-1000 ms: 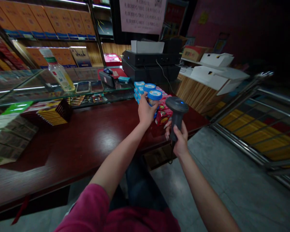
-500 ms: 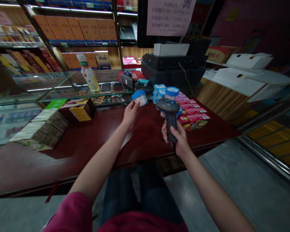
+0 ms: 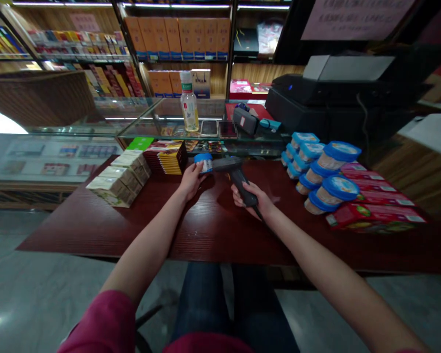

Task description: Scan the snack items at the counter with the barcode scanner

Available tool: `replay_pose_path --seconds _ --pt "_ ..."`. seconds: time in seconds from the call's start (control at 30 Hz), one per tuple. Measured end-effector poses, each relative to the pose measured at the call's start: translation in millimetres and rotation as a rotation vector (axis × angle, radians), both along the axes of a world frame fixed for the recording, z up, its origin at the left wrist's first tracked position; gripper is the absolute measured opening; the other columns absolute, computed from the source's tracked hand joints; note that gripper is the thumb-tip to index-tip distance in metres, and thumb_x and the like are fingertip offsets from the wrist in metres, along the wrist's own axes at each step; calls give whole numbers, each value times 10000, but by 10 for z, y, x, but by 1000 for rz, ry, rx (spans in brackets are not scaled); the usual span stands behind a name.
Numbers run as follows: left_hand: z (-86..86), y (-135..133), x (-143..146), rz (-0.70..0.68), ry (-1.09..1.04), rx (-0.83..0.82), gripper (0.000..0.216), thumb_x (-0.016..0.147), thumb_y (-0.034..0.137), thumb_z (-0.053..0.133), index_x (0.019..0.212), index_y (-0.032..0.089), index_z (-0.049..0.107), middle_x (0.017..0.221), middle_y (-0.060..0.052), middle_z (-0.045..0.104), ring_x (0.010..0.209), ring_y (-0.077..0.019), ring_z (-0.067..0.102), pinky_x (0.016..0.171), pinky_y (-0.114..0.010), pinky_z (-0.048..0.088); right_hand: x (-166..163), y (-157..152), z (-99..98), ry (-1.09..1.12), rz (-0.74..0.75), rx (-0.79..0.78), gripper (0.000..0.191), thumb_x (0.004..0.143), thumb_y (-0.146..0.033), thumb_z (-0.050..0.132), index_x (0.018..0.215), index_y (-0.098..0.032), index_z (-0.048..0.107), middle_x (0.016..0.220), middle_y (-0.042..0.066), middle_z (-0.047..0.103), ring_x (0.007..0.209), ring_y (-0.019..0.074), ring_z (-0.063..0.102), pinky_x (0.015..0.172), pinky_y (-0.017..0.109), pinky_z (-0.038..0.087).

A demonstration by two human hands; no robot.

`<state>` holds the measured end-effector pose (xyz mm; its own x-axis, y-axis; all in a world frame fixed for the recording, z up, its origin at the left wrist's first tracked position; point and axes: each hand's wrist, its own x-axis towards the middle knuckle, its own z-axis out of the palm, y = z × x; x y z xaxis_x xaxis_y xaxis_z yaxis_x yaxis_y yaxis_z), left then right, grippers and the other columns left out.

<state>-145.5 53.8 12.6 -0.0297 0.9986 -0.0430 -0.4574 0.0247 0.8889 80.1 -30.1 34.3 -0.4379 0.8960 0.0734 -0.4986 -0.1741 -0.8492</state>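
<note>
My left hand (image 3: 191, 180) is closed around a small tub with a blue lid (image 3: 203, 157), held above the dark red wooden counter (image 3: 206, 230). In my right hand (image 3: 255, 198) is a black handheld barcode scanner (image 3: 238, 179), gripped by its handle. The scanner's head points left and lies right beside the tub; whether they touch I cannot tell. To the right stand stacked blue-lidded tubs (image 3: 330, 191), with smaller light-blue tubs (image 3: 305, 147) behind them.
Red boxes (image 3: 378, 218) lie at the right. Pale green cartons (image 3: 113, 181) and dark-red and yellow packs (image 3: 167, 157) stand at the left. A bottle (image 3: 189, 105) and a phone (image 3: 209, 128) rest on the glass case. Behind the tubs is black till equipment (image 3: 316, 113).
The view has turned left. My right hand has brought the scanner from near the stacked tubs over to the held tub, its head now turned toward it.
</note>
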Motion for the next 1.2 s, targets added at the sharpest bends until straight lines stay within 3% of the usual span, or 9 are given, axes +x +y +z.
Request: replay_pose_path --seconds 0.17,0.37,0.6,0.73,0.83,0.97,1.1,1.2 --pt "-36 57 15 11 31 -8 279 919 426 800 980 177 689 991 -36 764 1038 -161 726 1056 -345 556 -61 -38 -101 -60 -5 36 375 823 -461 821 953 -213 571 779 -28 566 509 85 443 433 226 326" --pt "-37 38 24 -7 39 17 218 947 377 768 980 174 696 991 -38 767 1038 -164 729 1053 -338 566 -58 -86 -39 -91 -111 69 339 838 -438 806 961 -224 573 782 -31 555 503 80 446 427 229 329" --pt "-9 10 50 33 56 -15 135 1003 289 676 1027 158 700 1102 -89 775 1072 -189 736 1063 -390 579 -51 -93 -39 -73 -91 63 390 820 -397 808 1125 -222 639 771 -34 588 489 85 457 422 232 339" --pt "-35 -21 53 61 93 54 240 959 301 723 1163 187 669 1195 -86 749 1106 -200 725 1028 -373 591 -29 -91 -74 -64 -90 85 301 821 -400 830 961 -213 640 785 -19 616 497 84 484 421 227 359" --pt "-65 -77 -1 118 262 204 486 903 293 767 1349 234 584 1241 -74 729 1114 -206 719 1010 -357 586 -14 -80 -105 -55 -94 95 303 818 -409 841 923 -206 641 790 -14 626 494 83 492 412 222 364" --pt "-91 -206 -164 229 743 394 650 712 179 900 1272 228 575 1238 -57 711 1140 -228 699 1043 -370 544 7 -55 -137 -60 -115 77 333 816 -418 846 992 -210 655 786 -12 630 494 88 497 409 219 365" --pt "-123 -355 -367 366 1000 410 676 690 191 933 1244 209 547 1223 -77 683 1117 -247 688 1005 -383 540 15 -59 -149 -70 -100 86 294 839 -409 828 967 -212 651 804 -2 627 520 93 499 422 225 374" --pt "-127 -529 -534 359 1080 425 695 703 241 947 1271 199 550 1252 -101 675 1151 -268 675 1027 -408 534 11 -84 -144 -96 -77 108 297 840 -418 824 973 -219 650 804 1 625 522 101 490 418 240 380"
